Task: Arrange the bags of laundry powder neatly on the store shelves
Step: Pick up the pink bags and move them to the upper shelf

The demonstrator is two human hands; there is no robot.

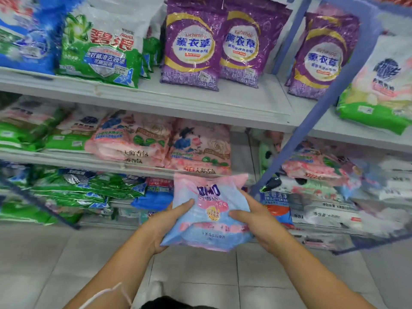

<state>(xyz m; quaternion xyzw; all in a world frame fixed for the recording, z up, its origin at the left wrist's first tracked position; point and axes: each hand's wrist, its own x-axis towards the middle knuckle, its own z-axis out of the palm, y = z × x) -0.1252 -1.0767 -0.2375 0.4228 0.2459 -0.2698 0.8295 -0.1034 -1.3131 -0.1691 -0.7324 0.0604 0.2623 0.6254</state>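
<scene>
Head view: a soft plastic bag of laundry powder, pale blue with a pink top and dark lettering (209, 212), is held in front of the shelves, above the grey tiled floor (66, 259) and level with the lowest shelf. It is gripped from both sides: the left hand (166, 224) is curled round its left edge, thumb laid across the front, and the right hand (256, 217) is wrapped round its right edge, thumb pressed onto the printed face. The bag is tilted slightly, its pink top pointed toward the shelving. Just behind it, on the middle white shelf (142, 166), two pink rose-printed bags (200, 148) are stood leaning, with green and white bags (66, 134) stacked further left. On the lowest level, green foil bags (73, 192) are piled flat beside a blue bag (153, 199). On the top white shelf (200, 101), a green and white bag with red characters (102, 45) is stood upright beside two purple lavender-printed bags (194, 45), touching each other. A blue metal upright (312, 117) is seen slanting across the right side, and beyond it a third purple bag (321, 56) and blurred mixed bags (323, 172) are shelved.
</scene>
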